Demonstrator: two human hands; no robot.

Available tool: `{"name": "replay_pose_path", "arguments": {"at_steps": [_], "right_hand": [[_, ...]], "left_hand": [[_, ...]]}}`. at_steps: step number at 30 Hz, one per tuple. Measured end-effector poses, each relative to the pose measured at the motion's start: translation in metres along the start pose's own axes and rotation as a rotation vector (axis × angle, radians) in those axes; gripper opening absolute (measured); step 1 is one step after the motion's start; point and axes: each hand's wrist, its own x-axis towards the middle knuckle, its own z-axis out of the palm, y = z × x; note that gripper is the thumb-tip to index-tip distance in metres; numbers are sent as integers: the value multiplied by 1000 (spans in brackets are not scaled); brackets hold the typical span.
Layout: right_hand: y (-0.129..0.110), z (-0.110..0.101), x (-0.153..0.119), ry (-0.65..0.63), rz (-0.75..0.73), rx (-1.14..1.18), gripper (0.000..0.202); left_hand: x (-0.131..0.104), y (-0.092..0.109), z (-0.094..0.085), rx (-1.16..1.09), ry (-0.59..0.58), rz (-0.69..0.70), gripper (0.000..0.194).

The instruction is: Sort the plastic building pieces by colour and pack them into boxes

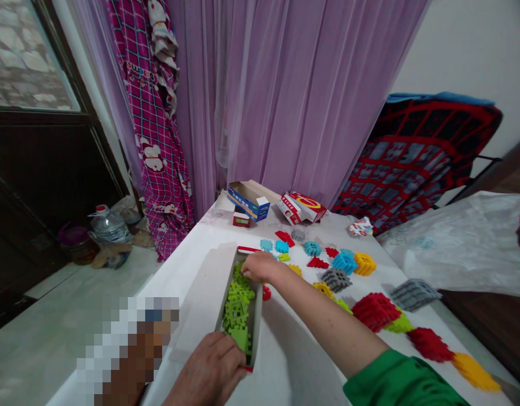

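A long open cardboard box (258, 321) lies on the white-covered table, its lid flap (204, 293) folded out to the left. Inside it are many lime-green plastic building pieces (237, 301), with a flat square one near the front. My left hand (215, 363) is curled over the near left corner of the box, its fingers beside the front green pieces. My right hand (260, 266) reaches in over the far end, fingers bent together around a green piece there; its fingertips are partly hidden.
Right of the box lie blue (344, 261), red (376, 312), yellow (364, 263) and grey pieces (336, 279), some in stacked rows. At the back stand an open blue box (248, 201) and a red-and-white box (304, 208). A clear plastic sheet (466, 248) lies right.
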Motion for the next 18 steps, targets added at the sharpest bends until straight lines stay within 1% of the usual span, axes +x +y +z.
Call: {"name": "replay_pose_path", "arguments": {"at_steps": [4, 7, 10, 12, 13, 15, 17, 18], "right_hand": [[15, -1, -10, 36, 4, 14, 32], [33, -3, -27, 120, 12, 16, 33], [58, -7, -58, 229, 64, 20, 32], [79, -8, -84, 258, 132, 34, 32], [90, -7, -99, 258, 172, 48, 31], [111, -3, -128, 241, 251, 82, 30], [127, 4, -156, 215, 314, 113, 29], [132, 10, -168, 204, 337, 126, 29]], "left_hand": [[-2, -5, 5, 32, 22, 46, 9], [-3, -10, 12, 67, 63, 95, 12], [-2, -14, 21, 64, 113, 139, 14], [-1, -15, 23, 20, 147, 172, 18], [0, -15, 21, -7, 145, 182, 19], [1, -15, 13, -48, 96, 198, 19], [4, -16, 0, -38, -55, 201, 19], [6, -17, -6, -33, -70, 216, 20]]}}
